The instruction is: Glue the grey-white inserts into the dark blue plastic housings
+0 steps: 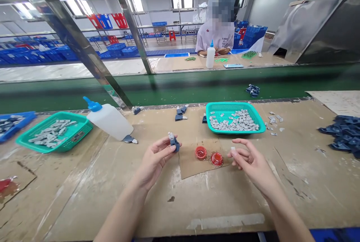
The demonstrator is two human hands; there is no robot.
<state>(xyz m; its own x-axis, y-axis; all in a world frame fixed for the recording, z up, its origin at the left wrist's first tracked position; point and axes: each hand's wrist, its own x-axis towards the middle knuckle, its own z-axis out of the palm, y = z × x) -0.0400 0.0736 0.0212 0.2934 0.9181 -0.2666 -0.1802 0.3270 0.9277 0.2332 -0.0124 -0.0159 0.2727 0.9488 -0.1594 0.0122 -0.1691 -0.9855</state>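
My left hand [157, 155] is closed on a dark blue plastic part [174, 144] with a light grey piece [170, 136] at its top. Between thumb and fingers, my right hand [247, 157] pinches a small light grey plastic piece [233, 149]. Two small red cups [200, 153] with wet-looking contents stand between my hands on a cardboard scrap [191, 167]. Just beyond them is a green basket [263, 127] of small grey pieces [243, 121]. A few blue-and-grey parts [180, 113] lie farther back on the table.
At left stand a white bottle with a blue nozzle [111, 122] and another green basket [84, 131]. Dark blue parts [343, 133] are heaped at right. A green conveyor belt [168, 86] runs behind the table, with a person [216, 35] seated beyond it. A metal post [84, 52] slants at left.
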